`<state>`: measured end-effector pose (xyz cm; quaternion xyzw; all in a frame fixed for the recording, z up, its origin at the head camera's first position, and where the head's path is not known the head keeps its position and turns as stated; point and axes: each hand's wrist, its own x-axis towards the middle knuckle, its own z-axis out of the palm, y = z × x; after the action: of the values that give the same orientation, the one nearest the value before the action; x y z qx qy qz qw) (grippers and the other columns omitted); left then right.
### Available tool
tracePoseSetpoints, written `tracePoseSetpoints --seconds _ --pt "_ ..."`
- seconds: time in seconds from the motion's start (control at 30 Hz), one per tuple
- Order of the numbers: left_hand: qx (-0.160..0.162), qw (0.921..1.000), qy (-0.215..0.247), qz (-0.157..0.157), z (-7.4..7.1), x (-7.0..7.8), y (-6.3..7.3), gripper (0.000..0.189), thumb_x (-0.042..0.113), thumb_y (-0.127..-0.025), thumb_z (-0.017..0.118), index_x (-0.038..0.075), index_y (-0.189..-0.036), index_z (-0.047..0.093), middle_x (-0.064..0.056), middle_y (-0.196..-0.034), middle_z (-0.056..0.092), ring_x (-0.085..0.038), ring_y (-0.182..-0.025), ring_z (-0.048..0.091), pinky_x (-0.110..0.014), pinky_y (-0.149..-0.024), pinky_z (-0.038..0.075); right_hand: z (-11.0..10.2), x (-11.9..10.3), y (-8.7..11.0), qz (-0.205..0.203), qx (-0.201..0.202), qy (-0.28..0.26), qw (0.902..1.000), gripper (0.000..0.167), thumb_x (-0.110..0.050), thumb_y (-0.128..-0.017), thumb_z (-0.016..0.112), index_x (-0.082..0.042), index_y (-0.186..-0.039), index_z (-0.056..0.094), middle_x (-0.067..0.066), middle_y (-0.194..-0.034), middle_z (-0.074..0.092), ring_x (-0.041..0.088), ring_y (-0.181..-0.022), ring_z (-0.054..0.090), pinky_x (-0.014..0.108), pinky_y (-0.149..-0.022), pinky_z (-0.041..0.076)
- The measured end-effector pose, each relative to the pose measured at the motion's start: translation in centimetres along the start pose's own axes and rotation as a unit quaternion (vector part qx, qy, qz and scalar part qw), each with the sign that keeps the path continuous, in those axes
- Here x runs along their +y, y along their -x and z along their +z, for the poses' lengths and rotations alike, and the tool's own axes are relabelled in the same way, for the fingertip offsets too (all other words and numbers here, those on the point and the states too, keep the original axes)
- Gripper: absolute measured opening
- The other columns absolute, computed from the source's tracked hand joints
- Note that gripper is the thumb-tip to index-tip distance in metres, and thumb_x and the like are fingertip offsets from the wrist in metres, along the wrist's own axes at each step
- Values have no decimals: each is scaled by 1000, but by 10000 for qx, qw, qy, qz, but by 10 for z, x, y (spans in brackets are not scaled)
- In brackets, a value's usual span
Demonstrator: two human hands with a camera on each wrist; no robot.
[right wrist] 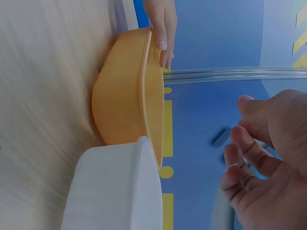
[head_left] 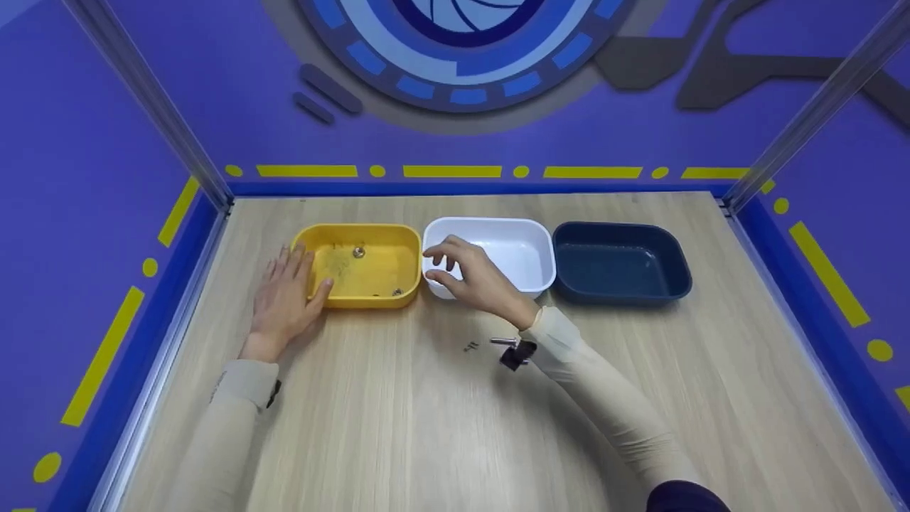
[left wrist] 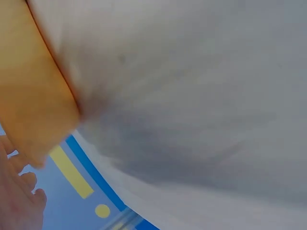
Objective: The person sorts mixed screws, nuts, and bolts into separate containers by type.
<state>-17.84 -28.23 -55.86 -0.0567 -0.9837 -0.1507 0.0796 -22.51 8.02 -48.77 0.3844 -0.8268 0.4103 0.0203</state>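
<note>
My left hand (head_left: pixel 283 295) lies over the left rim of a yellow bin (head_left: pixel 370 302), its fingers straight and the thumb over the near left corner. Inside that bin are a small shiny metal piece (head_left: pixel 359 252), a second metal piece (head_left: pixel 397 292) near the front right corner, and a scatter of tiny dark pieces (head_left: pixel 341 264). My right hand (head_left: pixel 473 279) hovers above the left part of a white bin (head_left: pixel 522 259). Its fingers are loosely bent, with the thumb apart from them; the right wrist view shows nothing between the fingers (right wrist: pixel 242 139).
A dark blue bin (head_left: pixel 622 263) stands right of the white one, all three in a row. Several tiny dark pieces (head_left: pixel 471 347) lie on the wooden table (head_left: pixel 398 427) in front. Blue panels (head_left: pixel 455 153) wall the back and sides. A black wrist camera (head_left: pixel 517 354) hangs below my right wrist.
</note>
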Motion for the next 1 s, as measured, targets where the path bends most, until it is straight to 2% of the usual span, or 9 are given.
tracePoseSetpoints --seconds 0.23,0.4,0.6,0.7,0.83,1.0 --pt "3 9995 193 235 8 30 -8 79 56 -110 44 0 -165 35 -18 -177 24 -39 -167 12 -53 -137 7 -2 8 19 60 53 -23 10000 27 -19 -103 73 -6 -126 73 9 -110 72 20 -94 66 30 -78 55" --pt "-24 9990 228 374 15 49 -11 81 59 -110 43 2 -167 33 -17 -177 23 -36 -167 13 -52 -137 8 -1 12 32 117 123 -40 9998 25 -18 -103 73 -8 -126 74 5 -108 71 18 -92 66 35 -72 57" --pt "109 9974 273 653 22 70 -15 81 60 -109 43 2 -165 37 -17 -176 27 -35 -167 16 -54 -136 13 0 17 45 107 161 -156 9997 24 -14 -102 74 -6 -124 74 12 -107 73 20 -91 67 44 -70 58" --pt "182 9960 341 802 25 80 -19 81 59 -109 44 1 -165 37 -17 -176 29 -36 -166 17 -55 -136 16 1 19 51 102 182 -204 9996 23 -10 -100 75 -4 -123 75 15 -106 73 21 -90 67 41 -70 58" --pt "90 9949 434 901 31 94 -22 81 59 -110 42 2 -166 35 -14 -177 26 -34 -167 15 -52 -137 13 4 23 60 123 136 -225 9996 23 -8 -100 75 -3 -123 74 15 -105 72 21 -90 68 32 -71 57" --pt "-11 9946 380 969 39 108 -24 81 61 -110 40 2 -166 35 -13 -177 25 -32 -167 14 -51 -137 13 8 30 74 309 -81 -282 9991 23 -12 -102 73 -6 -124 74 17 -108 73 22 -91 69 32 -73 58"
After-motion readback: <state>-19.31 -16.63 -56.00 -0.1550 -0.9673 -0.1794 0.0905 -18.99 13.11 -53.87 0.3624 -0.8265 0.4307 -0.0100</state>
